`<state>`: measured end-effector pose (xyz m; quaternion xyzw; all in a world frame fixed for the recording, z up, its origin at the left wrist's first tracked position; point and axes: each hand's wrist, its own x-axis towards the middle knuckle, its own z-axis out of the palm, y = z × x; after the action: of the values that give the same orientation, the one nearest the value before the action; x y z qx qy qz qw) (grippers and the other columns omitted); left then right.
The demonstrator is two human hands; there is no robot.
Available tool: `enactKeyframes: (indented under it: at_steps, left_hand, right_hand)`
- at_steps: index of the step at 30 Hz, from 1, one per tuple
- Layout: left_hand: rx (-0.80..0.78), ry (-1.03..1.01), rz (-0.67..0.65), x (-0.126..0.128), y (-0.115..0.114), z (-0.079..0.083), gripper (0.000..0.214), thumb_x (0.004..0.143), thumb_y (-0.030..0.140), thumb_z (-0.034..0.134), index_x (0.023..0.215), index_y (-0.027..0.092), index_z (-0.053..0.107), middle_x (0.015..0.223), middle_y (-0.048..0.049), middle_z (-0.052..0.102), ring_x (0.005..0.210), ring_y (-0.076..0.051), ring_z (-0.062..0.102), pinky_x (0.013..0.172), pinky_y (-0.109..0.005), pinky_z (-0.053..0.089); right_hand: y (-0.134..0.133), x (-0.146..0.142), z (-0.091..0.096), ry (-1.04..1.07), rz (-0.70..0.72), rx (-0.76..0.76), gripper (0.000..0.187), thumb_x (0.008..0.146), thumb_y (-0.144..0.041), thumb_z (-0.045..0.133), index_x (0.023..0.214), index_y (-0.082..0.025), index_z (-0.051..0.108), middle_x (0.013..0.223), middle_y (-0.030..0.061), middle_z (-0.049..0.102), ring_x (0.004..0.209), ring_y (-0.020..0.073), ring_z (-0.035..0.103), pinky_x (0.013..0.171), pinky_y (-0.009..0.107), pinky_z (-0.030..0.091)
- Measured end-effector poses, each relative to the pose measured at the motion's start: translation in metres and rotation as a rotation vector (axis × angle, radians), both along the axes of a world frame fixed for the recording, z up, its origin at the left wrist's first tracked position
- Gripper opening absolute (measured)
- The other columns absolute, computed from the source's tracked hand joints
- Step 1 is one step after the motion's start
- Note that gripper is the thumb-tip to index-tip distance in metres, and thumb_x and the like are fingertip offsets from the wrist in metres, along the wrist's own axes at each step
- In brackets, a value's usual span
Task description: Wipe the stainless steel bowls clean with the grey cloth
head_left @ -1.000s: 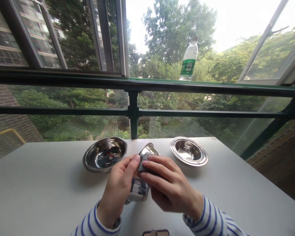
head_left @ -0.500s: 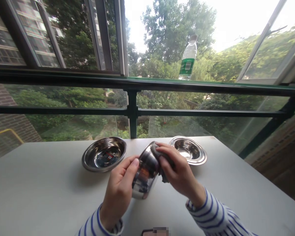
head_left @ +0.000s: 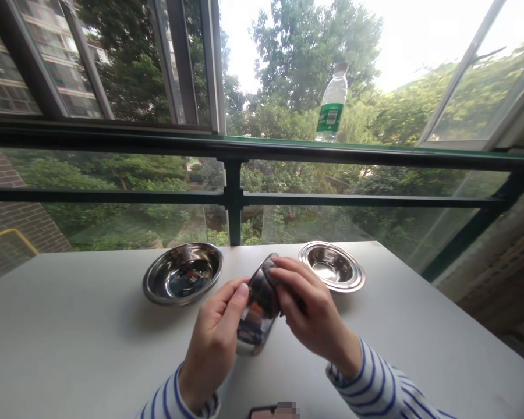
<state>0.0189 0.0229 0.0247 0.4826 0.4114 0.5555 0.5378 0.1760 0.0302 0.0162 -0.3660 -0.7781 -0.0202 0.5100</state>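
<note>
A shiny steel bowl (head_left: 257, 311) is held tilted on its side above the white table (head_left: 70, 349), its outer wall facing me. My left hand (head_left: 213, 343) grips it from the left, fingers closed round the rim. My right hand (head_left: 308, 311) presses a dark grey cloth (head_left: 274, 273) against the bowl's upper right side, fingers curled over it. Both sleeves are white with blue stripes.
Two more steel bowls stand upright on the table: one (head_left: 182, 280) at the left, one (head_left: 332, 266) at the right. A plastic water bottle (head_left: 330, 107) stands on the green railing (head_left: 375, 156) behind. A dark phone edge (head_left: 271, 411) shows at the bottom.
My right hand with the cloth slid from the bowl's near side up to its far upper edge, then down a little. The bowl's outer wall is now exposed; my left hand stayed put.
</note>
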Motion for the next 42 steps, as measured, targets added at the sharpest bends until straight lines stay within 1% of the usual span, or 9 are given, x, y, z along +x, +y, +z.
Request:
enactKeyframes:
  at_steps: [5, 10, 14, 19, 24, 30, 33, 38, 42]
  left_hand:
    - [-0.008, -0.021, -0.039, -0.007, 0.004, 0.0, 0.035, 0.074, 0.04, 0.063, 0.099, 0.015, 0.065, 0.082, -0.0059, 0.068, 0.073, -0.017, 0.063, 0.061, -0.022, 0.048]
    - [-0.085, -0.081, -0.047, -0.002, 0.006, 0.001, 0.036, 0.071, 0.043, 0.066, 0.093, 0.015, 0.063, 0.068, -0.0039, 0.066, 0.06, -0.017, 0.062, 0.055, -0.025, 0.049]
    - [-0.13, -0.112, -0.105, -0.001, 0.007, 0.002, 0.031, 0.072, 0.043, 0.065, 0.083, 0.015, 0.064, 0.061, -0.0009, 0.062, 0.051, -0.012, 0.055, 0.047, -0.021, 0.044]
    - [-0.122, -0.171, -0.001, -0.001, 0.006, 0.006, 0.02, 0.07, 0.034, 0.068, 0.076, 0.016, 0.065, 0.06, 0.0023, 0.059, 0.054, -0.009, 0.052, 0.051, -0.016, 0.044]
    - [-0.143, -0.191, -0.04, -0.003, 0.006, 0.008, 0.023, 0.072, 0.032, 0.064, 0.089, 0.017, 0.065, 0.065, 0.001, 0.063, 0.056, -0.01, 0.057, 0.053, -0.017, 0.046]
    - [-0.165, -0.195, -0.035, -0.004, 0.008, 0.006, 0.026, 0.072, 0.035, 0.065, 0.091, 0.017, 0.065, 0.062, 0.0013, 0.063, 0.054, -0.01, 0.058, 0.05, -0.016, 0.044]
    - [-0.157, -0.132, -0.041, -0.003, 0.008, 0.007, 0.031, 0.071, 0.039, 0.067, 0.09, 0.015, 0.067, 0.061, 0.0, 0.064, 0.053, -0.011, 0.058, 0.049, -0.019, 0.045]
    - [-0.141, -0.069, -0.066, -0.002, 0.008, 0.007, 0.027, 0.073, 0.038, 0.065, 0.086, 0.015, 0.07, 0.061, -0.0018, 0.066, 0.052, -0.014, 0.061, 0.055, -0.025, 0.049]
    - [-0.09, -0.06, -0.027, -0.004, 0.008, 0.003, 0.026, 0.073, 0.038, 0.065, 0.085, 0.016, 0.071, 0.065, -0.0029, 0.068, 0.057, -0.014, 0.06, 0.055, -0.022, 0.048]
  right_hand:
    - [-0.007, -0.005, 0.001, -0.17, 0.14, 0.095, 0.032, 0.08, -0.011, 0.052, 0.111, -0.018, 0.057, 0.12, 0.0104, 0.058, 0.119, 0.0259, 0.046, 0.096, 0.045, 0.044]
    - [0.001, 0.002, 0.001, 0.045, 0.011, 0.014, 0.029, 0.083, -0.009, 0.046, 0.109, -0.019, 0.057, 0.115, 0.0118, 0.059, 0.108, 0.0228, 0.055, 0.09, 0.042, 0.048]
    - [-0.004, -0.002, -0.001, -0.108, 0.119, 0.059, 0.032, 0.08, -0.01, 0.05, 0.111, -0.017, 0.056, 0.119, 0.0128, 0.058, 0.116, 0.0254, 0.049, 0.094, 0.045, 0.046]
    - [-0.011, -0.007, -0.002, -0.233, 0.181, 0.142, 0.034, 0.078, -0.014, 0.052, 0.112, -0.017, 0.056, 0.119, 0.0124, 0.059, 0.119, 0.027, 0.047, 0.096, 0.047, 0.044]
    - [-0.009, -0.005, -0.004, -0.253, 0.173, 0.143, 0.033, 0.079, -0.013, 0.051, 0.111, -0.016, 0.056, 0.12, 0.0124, 0.058, 0.119, 0.0264, 0.046, 0.096, 0.046, 0.043]
    - [-0.011, -0.009, -0.004, -0.292, 0.197, 0.163, 0.033, 0.08, -0.015, 0.051, 0.112, -0.017, 0.055, 0.119, 0.0122, 0.059, 0.119, 0.0264, 0.047, 0.094, 0.045, 0.045]
    - [-0.002, -0.004, -0.006, -0.221, 0.191, 0.135, 0.033, 0.08, -0.014, 0.051, 0.112, -0.018, 0.056, 0.118, 0.0122, 0.059, 0.117, 0.0259, 0.049, 0.093, 0.045, 0.046]
    - [0.011, 0.005, -0.009, 0.121, -0.001, -0.092, 0.025, 0.085, -0.013, 0.046, 0.104, -0.02, 0.06, 0.111, 0.0099, 0.062, 0.104, 0.0213, 0.059, 0.088, 0.039, 0.05]
    - [-0.003, -0.002, -0.003, -0.055, 0.079, 0.002, 0.029, 0.082, -0.011, 0.05, 0.109, -0.018, 0.059, 0.117, 0.0111, 0.059, 0.114, 0.0243, 0.051, 0.095, 0.043, 0.045]
